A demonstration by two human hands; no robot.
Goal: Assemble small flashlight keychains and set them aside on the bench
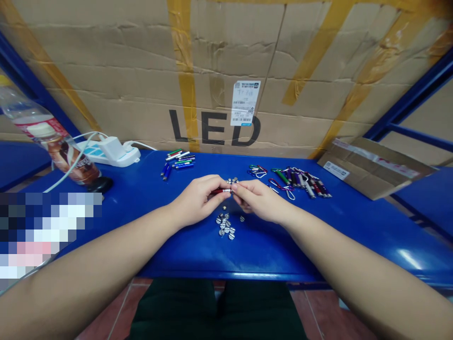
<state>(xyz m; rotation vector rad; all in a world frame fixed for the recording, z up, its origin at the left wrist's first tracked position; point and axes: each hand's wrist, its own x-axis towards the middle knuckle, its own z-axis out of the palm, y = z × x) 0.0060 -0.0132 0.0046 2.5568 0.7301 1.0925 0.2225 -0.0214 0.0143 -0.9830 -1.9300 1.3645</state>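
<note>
A red mini flashlight (220, 191) lies sideways in the closed fingers of my left hand (198, 198), its silver end pointing right. My right hand (256, 198) pinches that end between thumb and finger; whether a small separate part is in the pinch is hidden. Just below the hands, several small round silver caps (225, 225) are scattered on the blue table (187, 252), with a tiny brass-coloured piece (224, 208) near them. More small silver pieces (233, 180) show just behind my fingertips.
Coloured metal tubes (179, 160) lie at the back left. To the right are carabiner clips (257, 171) and flashlights with clips (300, 179). A power strip (123, 153), bottles (67, 151) and a small carton (371, 165) stand around. A large cardboard box (141, 94) walls the back.
</note>
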